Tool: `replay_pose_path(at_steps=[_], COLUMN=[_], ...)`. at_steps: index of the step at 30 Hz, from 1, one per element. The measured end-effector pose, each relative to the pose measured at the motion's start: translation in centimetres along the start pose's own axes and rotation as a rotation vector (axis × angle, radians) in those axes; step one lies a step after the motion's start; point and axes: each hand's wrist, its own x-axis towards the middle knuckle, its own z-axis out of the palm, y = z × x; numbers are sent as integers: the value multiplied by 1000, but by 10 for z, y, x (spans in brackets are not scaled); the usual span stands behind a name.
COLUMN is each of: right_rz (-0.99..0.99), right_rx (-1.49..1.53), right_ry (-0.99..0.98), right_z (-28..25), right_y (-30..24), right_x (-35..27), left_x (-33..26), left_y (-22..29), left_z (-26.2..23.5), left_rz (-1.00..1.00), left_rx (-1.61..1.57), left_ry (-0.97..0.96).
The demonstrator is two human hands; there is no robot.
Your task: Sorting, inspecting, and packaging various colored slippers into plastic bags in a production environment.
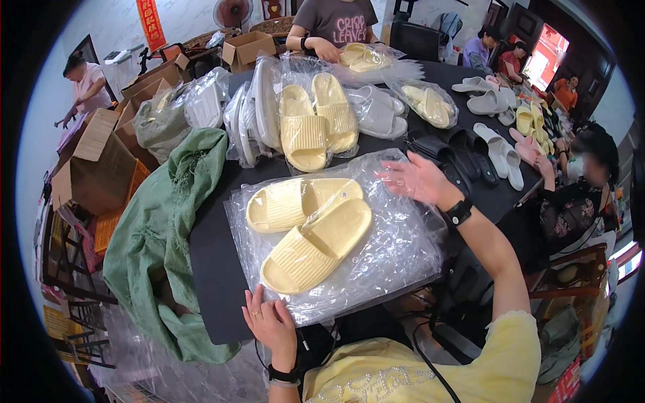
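Observation:
A pair of pale yellow slide slippers lies side by side in front of me, with shiny clear film across parts of them. Beneath is a stack of clear plastic bags spread over the black table. My right hand is above the far right part of the bags, fingers stretched and apart, with nothing held. At the near left corner of the bags, my left hand has its fingers loosely spread at the table edge, next to the front slipper's toe; I see nothing gripped.
Bagged yellow slippers and bagged grey slippers stand beyond the stack. Black slippers and white slippers sit to the right. Green cloth drapes the table's left side, near cardboard boxes. Co-workers sit opposite and right.

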Motion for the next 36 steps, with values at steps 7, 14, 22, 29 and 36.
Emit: replay_pose_path(at_steps=[7, 14, 22, 29, 36], right_rz=[-65, 263, -47, -377, -192], right_rx=[-550, -467, -404, -1499, -1812], right_ry=[346, 295, 137, 491, -156], right_z=[-31, 15, -41, -5, 65], right_y=[40, 36, 46, 42, 17], right_x=[-27, -16, -26, -42, -51], left_x=[0, 0, -1, 5, 9], left_y=[0, 0, 1, 10, 5], left_z=[3, 0, 0, 4, -3], left_rz=[11, 4, 12, 15, 6], left_rx=[-9, -18, -13, -61, -105], left_ry=[-12, -22, -20, -16, -3])
